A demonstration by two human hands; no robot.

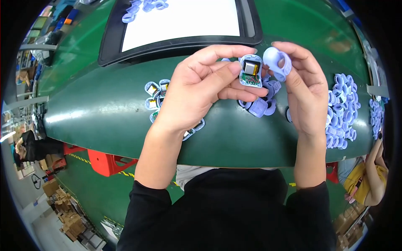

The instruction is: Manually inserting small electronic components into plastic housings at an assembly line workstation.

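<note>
Between the thumb and fingers of my left hand [205, 79] is a small light-blue plastic housing [251, 71], its open side facing me. Inside it a silver battery cell sits above a green circuit board. My right hand [307, 88] pinches a lavender plastic cover with a loop [277, 62], just right of the housing and apart from it. Below my fingers, several lavender covers [259, 107] lie on the green table. Left of my left wrist, several open housings [153, 89] with batteries and boards lie grouped, partly hidden by my forearm.
A large heap of lavender loop parts [343, 111] lies on the right of the table [96, 108]. A black-rimmed tray [180, 42] with a white base stands at the back, lavender pieces at its upper left. Red stools [104, 162] stand below the edge; another person [370, 180] sits at right.
</note>
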